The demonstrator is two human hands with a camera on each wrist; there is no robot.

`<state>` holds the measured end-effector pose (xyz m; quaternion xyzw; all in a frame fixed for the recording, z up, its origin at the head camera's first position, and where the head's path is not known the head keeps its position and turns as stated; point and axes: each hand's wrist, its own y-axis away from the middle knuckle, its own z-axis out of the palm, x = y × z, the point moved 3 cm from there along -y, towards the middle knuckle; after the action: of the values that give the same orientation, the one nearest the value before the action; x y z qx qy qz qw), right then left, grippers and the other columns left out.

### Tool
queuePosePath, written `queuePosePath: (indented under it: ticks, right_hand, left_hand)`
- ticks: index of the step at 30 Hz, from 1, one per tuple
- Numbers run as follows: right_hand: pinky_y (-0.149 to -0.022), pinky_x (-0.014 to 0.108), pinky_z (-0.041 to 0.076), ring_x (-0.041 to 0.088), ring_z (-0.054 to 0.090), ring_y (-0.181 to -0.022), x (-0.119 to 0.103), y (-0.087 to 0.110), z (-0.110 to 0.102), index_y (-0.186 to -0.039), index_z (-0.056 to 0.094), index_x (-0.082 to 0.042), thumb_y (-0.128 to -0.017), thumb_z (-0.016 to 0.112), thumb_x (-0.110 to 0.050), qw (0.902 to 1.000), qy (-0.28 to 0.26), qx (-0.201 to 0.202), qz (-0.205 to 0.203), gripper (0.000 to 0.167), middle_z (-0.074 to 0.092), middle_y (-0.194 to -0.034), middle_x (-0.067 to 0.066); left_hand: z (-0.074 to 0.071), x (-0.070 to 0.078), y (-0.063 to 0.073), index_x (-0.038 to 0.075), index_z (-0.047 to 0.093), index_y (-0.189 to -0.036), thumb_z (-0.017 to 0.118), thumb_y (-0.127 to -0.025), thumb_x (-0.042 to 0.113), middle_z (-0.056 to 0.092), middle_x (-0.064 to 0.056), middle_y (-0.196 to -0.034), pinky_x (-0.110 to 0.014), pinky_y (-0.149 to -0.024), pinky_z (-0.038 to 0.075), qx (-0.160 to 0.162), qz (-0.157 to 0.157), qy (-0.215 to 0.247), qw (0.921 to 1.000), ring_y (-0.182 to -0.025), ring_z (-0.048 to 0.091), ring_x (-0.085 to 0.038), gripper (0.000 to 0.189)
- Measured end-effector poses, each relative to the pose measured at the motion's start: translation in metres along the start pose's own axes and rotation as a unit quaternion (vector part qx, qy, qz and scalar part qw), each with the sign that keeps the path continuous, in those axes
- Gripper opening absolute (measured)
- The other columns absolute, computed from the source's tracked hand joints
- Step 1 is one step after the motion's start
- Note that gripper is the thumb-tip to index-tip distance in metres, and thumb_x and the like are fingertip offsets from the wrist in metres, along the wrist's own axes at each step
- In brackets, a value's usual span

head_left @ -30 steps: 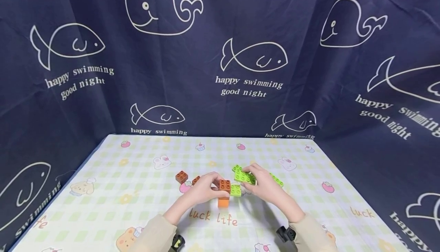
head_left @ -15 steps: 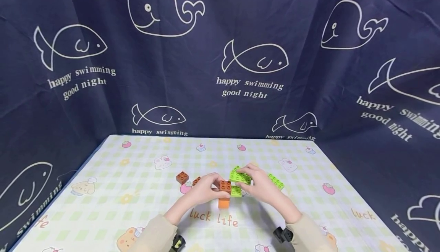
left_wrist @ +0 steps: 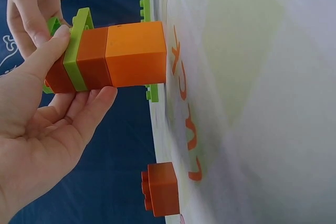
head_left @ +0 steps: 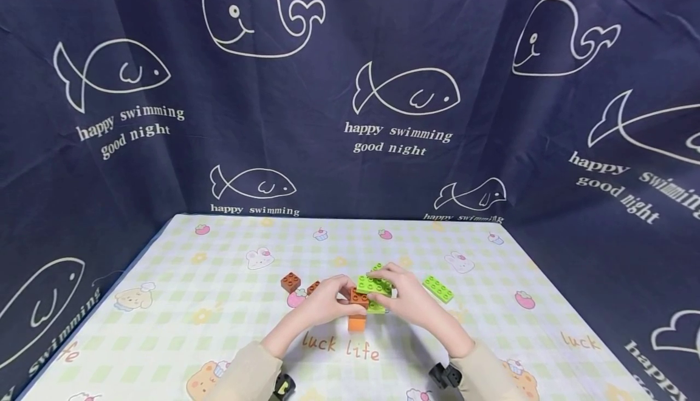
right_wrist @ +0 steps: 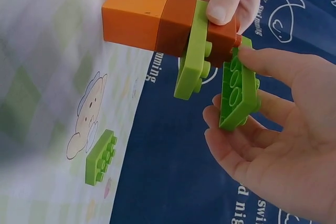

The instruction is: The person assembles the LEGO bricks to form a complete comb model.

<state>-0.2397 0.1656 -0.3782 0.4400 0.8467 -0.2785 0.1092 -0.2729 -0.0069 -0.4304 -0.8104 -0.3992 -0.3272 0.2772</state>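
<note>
A small tower stands upright on the cloth: an orange brick (right_wrist: 131, 17) at the bottom, a brown brick (right_wrist: 176, 22), a green plate brick (right_wrist: 193, 59) jutting to the right, and another brown brick (right_wrist: 223, 39) on top. My left hand (head_left: 327, 299) grips the tower's upper part, thumb on the near side and fingers behind. Between thumb and fingers, my right hand (head_left: 409, 294) holds a second green plate brick (right_wrist: 239, 93), studs up. One end of it is right at the studs of the top brown brick, tilted slightly in the right wrist view.
Loose brown bricks (head_left: 290, 282) lie left of the tower, one partly behind my left hand. A loose green brick (head_left: 439, 289) lies to the right, and another green piece (head_left: 377, 267) shows behind the held one. The patterned tablecloth (head_left: 164, 316) ends at a dark blue curtain (head_left: 306, 103).
My right hand has moved left with the green plate brick, from beside the tower to over its top. The loose green brick on the right is now uncovered. My left hand keeps its grip.
</note>
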Motion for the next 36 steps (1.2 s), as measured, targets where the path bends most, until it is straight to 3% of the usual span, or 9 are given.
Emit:
queuePosePath:
  ticks: [15, 36]
  right_hand:
    - [-0.087, 0.039, 0.052, 0.022, 0.060, -0.098, -0.0041, 0.0010, 0.0021, -0.117, 0.065, -0.008, -0.083, 0.070, -0.024, 0.9998, -0.003, -0.019, -0.009, 0.038, 0.062, -0.107, 0.005]
    - [-0.076, 0.033, 0.051, 0.013, 0.055, -0.088, -0.0049, 0.0018, -0.0014, -0.120, 0.064, -0.012, -0.085, 0.068, -0.027, 0.9983, -0.019, -0.054, -0.012, 0.038, 0.059, -0.102, 0.000]
  left_hand:
    - [-0.0004, -0.0003, 0.0010, 0.014, 0.053, -0.081, 0.075, -0.077, 0.039, 0.057, 0.006, -0.086, -0.018, -0.068, 0.048, 0.001, 0.013, 0.001, 0.9999, -0.083, 0.056, -0.010, 0.034]
    - [-0.0001, -0.0001, 0.0014, 0.015, 0.053, -0.081, 0.075, -0.077, 0.040, 0.057, 0.007, -0.086, -0.019, -0.069, 0.048, -0.002, 0.013, 0.000, 0.9999, -0.083, 0.055, -0.006, 0.034]
